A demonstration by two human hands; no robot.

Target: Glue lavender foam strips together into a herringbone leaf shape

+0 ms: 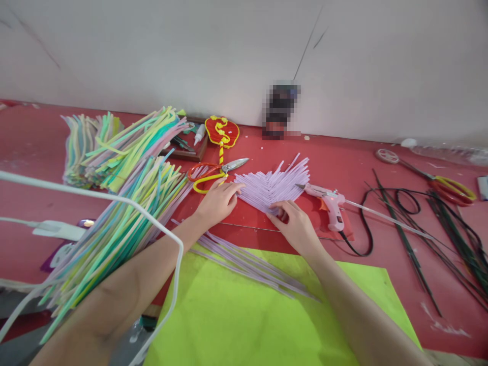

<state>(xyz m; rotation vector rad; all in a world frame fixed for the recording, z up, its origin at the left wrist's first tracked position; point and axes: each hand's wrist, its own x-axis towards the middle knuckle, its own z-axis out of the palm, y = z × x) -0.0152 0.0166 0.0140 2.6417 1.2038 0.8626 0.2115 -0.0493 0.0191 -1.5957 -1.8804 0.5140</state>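
A lavender piece of pipe cleaners (269, 185) laid in a chevron sits in front of me on the red table. My left hand (220, 202) is closed at its left edge, fingertips on the strand ends. With thumb and fingers pinched, my right hand (293, 219) grips its lower point. Beside its right side lies a pink glue gun (331, 203), nozzle toward the piece. Red-and-yellow scissors (213, 173) rest just beyond my left hand. Loose lavender pipe cleaners (247, 262) lie between my forearms, partly over a lime-green sheet (244, 315).
Bundles of multicoloured pipe cleaners (129, 229) fill the left side. A white cable (145, 208) hangs across my left arm. At the back are a tray (200, 152) and a red fan-shaped ornament (222, 132). More scissors (450, 189), dark green stems (407, 249) and a black cord (366, 231) lie right.
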